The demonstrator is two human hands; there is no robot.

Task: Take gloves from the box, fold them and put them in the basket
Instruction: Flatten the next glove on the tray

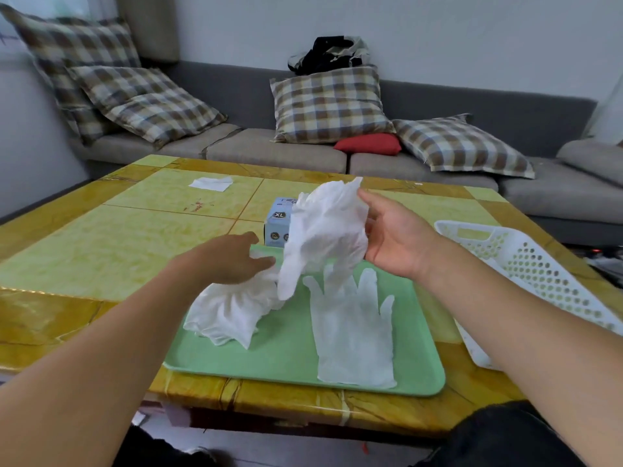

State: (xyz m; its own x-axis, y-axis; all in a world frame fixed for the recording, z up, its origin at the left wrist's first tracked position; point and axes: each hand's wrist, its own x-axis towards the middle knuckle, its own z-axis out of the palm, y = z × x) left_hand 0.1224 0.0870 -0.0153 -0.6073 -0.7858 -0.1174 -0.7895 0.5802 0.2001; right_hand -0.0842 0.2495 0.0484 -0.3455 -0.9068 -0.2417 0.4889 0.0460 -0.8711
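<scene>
Your right hand [391, 237] pinches a crumpled glove [325, 230] aloft before the box [277, 224]; your left hand [232, 259] grips the heap [229, 311] on the tray [290, 358]. Shake it flat beside the spread glove [354, 332] before folding.

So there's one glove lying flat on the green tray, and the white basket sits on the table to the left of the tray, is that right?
Not quite. The flat glove does lie on the green tray, but the white basket sits on the table to the right of the tray, not the left. The head view shows it beyond the person's right forearm.
</scene>
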